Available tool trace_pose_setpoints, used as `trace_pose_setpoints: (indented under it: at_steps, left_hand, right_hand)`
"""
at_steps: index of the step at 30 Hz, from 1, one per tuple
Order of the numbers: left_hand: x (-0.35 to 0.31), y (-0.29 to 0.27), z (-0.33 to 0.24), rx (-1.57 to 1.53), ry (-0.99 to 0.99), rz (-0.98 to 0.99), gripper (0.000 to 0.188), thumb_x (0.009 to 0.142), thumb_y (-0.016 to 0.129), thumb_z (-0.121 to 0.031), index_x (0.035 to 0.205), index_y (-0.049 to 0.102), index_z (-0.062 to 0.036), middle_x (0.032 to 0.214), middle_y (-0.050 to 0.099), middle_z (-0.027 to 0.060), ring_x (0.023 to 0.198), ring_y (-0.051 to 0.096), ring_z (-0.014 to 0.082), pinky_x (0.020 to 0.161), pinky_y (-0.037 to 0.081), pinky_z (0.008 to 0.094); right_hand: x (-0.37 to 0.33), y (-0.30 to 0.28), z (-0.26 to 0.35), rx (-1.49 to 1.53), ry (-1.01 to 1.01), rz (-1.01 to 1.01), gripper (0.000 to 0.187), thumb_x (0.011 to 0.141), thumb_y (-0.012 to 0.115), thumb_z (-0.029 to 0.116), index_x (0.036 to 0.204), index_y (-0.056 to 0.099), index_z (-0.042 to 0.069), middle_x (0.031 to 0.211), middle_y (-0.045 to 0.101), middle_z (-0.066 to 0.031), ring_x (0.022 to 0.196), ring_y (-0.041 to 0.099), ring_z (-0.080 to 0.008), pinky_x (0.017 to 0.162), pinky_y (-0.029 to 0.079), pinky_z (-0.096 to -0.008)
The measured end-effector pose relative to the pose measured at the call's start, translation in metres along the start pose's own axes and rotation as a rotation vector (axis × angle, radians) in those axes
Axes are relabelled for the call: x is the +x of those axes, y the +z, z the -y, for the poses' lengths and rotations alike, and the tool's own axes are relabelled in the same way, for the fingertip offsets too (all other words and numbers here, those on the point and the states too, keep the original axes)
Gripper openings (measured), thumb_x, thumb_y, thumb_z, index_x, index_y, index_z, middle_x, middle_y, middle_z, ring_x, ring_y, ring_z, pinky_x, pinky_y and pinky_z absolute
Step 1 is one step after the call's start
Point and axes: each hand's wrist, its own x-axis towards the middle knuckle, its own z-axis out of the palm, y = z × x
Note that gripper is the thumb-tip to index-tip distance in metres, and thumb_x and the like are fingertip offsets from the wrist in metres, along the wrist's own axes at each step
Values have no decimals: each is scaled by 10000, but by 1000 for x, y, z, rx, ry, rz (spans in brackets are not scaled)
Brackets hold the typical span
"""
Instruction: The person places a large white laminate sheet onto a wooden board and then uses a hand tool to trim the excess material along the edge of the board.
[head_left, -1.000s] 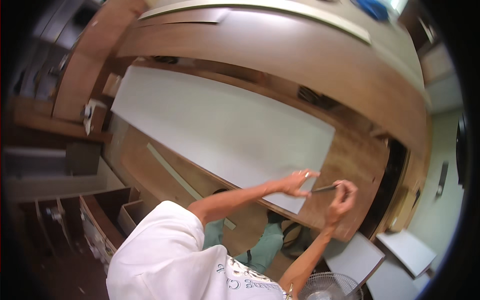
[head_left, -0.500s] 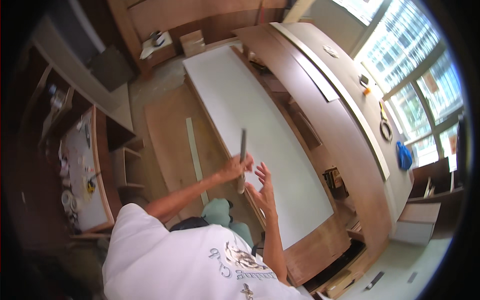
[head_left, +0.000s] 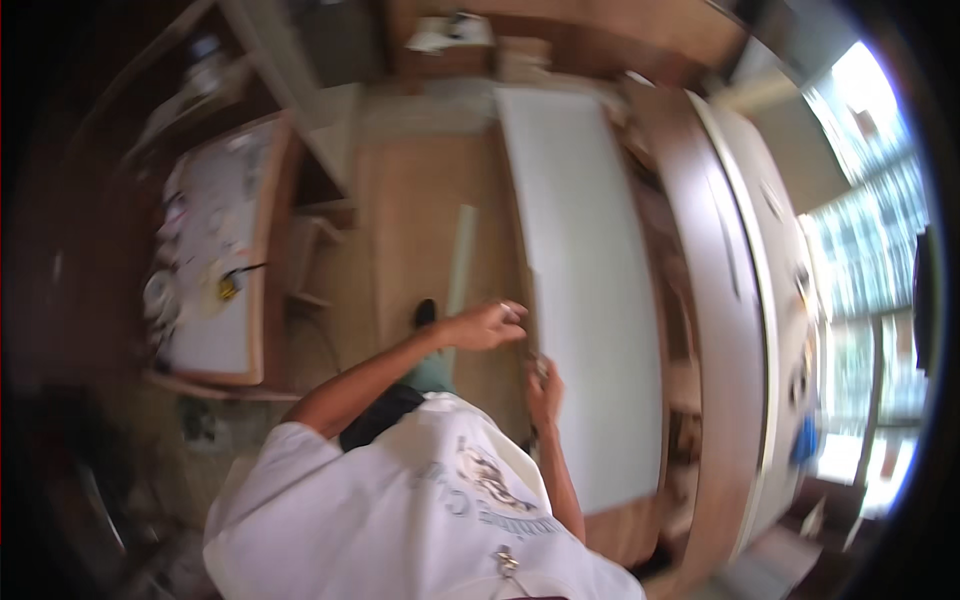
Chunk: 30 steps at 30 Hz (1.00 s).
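Observation:
My right hand is closed around the lower end of a long thin tool that looks like a file, by the left long edge of a white-topped board. The tool's narrow part points away from me and is blurred against the board's edge. Just left of that edge, my left hand hovers with its fingers curled together. Whether it holds something small is hard to make out. Below the left hand, a pale narrow strip lies on a brown sheet.
At left stands a workbench with rolls and small tools on its top. To the right, a long brown panel runs beside the white board, near the windows. A blue bag-like thing lies far right. Boxes stand at the back.
The file-like tool has passed from my left hand to my right, which was open and has closed on it. The view has turned and shifted left.

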Motion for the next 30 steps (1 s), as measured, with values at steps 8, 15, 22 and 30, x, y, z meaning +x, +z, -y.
trace_pose_setpoints:
  at_steps: [8, 15, 22, 30]
  left_hand:
    - [105, -171, 67, 496, 355, -148, 369, 880, 647, -341, 1026, 697, -5, 938, 705, 206, 875, 679, 347, 749, 526, 467]
    - [130, -350, 51, 334, 164, 226, 465, 966, 618, -334, 1285, 612, 4, 1225, 649, 236, 1167, 613, 391, 966, 498, 484]
    - [215, -489, 112, 123, -119, 116, 487, 957, 657, -316, 1319, 611, 8, 1193, 704, 219, 1109, 683, 315, 968, 524, 398]
    - [321, -667, 97, -23, -164, -186, 413, 1020, 617, -253, 1358, 579, -19, 1211, 678, 143, 1108, 651, 221, 982, 515, 361]
  right_hand:
    - [165, 95, -49, 47, 356, 258, 322, 968, 636, 277, 1175, 690, 37, 1002, 721, -127, 919, 703, -262, 751, 559, -414]
    - [313, 173, -50, -60, 428, 302, 302, 964, 625, 324, 1085, 693, 56, 837, 682, -114, 825, 679, -244, 673, 530, -415]
    - [533, 252, 7, -87, 496, 195, 424, 930, 616, 344, 1148, 699, -10, 874, 687, -124, 798, 618, -210, 730, 518, -405]
    - [800, 264, 37, 29, 468, -114, 292, 860, 671, 327, 992, 720, 71, 753, 644, -32, 663, 590, -150, 604, 498, -341]
